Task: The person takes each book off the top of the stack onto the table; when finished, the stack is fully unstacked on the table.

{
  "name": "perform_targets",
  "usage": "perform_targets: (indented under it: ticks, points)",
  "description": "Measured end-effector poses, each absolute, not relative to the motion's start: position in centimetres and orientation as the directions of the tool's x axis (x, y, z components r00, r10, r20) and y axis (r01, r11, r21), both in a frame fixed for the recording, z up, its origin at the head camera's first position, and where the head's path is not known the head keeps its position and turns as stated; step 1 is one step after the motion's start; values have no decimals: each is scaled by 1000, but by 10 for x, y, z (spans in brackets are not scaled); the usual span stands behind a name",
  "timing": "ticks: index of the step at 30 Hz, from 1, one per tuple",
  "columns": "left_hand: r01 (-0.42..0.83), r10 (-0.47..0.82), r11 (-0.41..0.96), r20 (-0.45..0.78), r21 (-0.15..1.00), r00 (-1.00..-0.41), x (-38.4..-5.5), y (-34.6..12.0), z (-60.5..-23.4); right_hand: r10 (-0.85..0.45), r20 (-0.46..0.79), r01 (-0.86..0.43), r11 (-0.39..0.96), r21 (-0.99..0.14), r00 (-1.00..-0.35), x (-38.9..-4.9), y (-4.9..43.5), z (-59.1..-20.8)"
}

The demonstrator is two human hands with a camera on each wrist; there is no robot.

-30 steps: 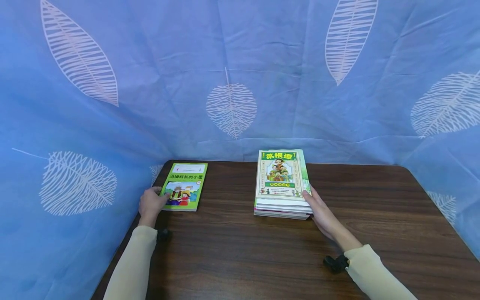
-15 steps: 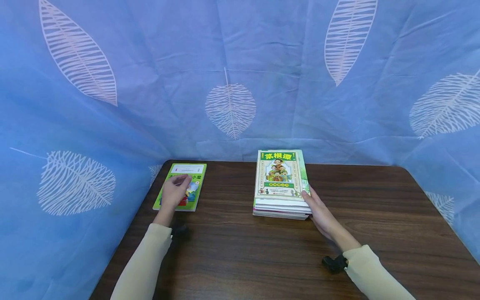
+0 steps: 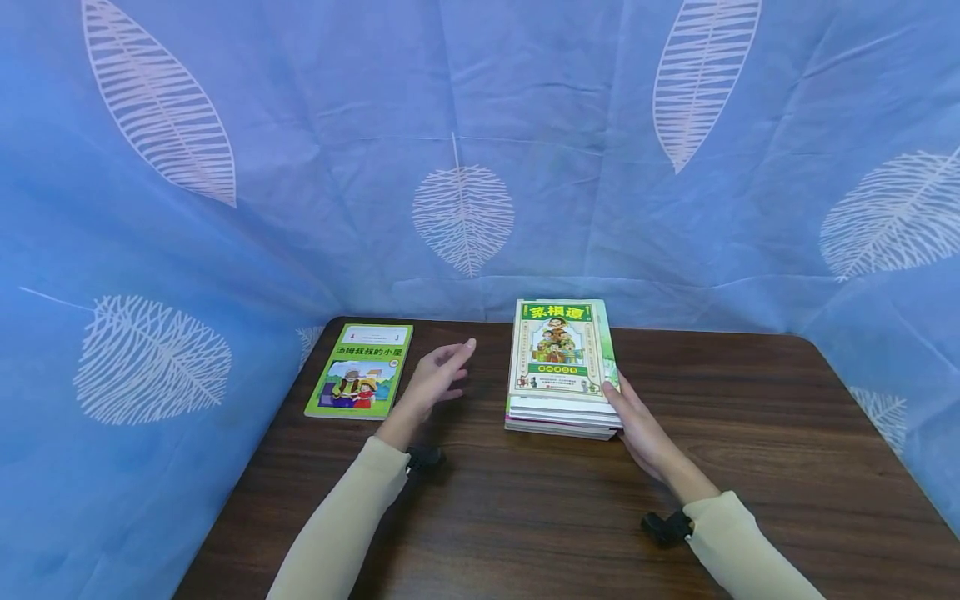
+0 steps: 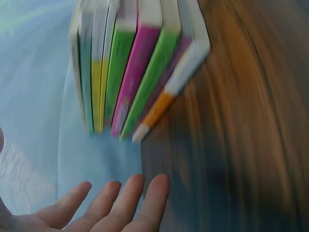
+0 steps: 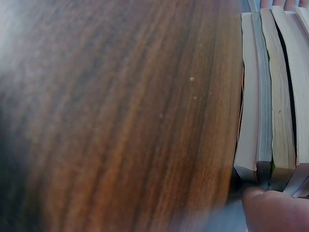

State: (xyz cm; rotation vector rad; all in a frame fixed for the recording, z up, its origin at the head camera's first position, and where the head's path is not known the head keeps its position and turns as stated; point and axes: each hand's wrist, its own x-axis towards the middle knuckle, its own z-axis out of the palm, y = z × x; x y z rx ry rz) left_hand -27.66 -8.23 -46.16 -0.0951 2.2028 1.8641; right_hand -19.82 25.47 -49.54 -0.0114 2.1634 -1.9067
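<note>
A green picture-cover book [image 3: 356,379] lies flat at the table's back left corner. My left hand [image 3: 431,377] hovers over the table between that book and a stack of books [image 3: 558,350]. Its fingers are loosely extended and hold nothing; in the left wrist view the fingertips [image 4: 154,193] point towards the stack's coloured spines [image 4: 140,72]. My right hand [image 3: 641,425] grips the stack at its front right side, thumb over the top cover's edge. One right-hand finger [image 5: 275,208] shows against the lower books in the right wrist view; the others are mostly hidden.
The dark wooden table [image 3: 510,517] has rounded back corners. A blue cloth [image 3: 555,208] with white leaf prints hangs behind it and along both sides. The stack stands near the table's back edge.
My left hand has let go of the green book's left edge, crossed over it and moved right towards the stack. My right hand and the stack have stayed put.
</note>
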Motion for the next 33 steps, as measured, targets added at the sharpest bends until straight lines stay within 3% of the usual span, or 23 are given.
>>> perform_targets:
  ticks: [15, 22, 33]
  points:
    - [-152, 159, 284, -203, 947, -966, -269, -5, -480, -166, -197, 180, 116, -977, -966, -196, 253, -494]
    - [-101, 153, 334, -160, 937, -975, -274, -1, -483, -161, -195, 178, 113, -978, -968, -196, 253, -492]
    - [-146, 179, 247, -193, 958, -965, -280, -10, -474, -165, -204, 187, 110, -976, -965, -196, 254, -493]
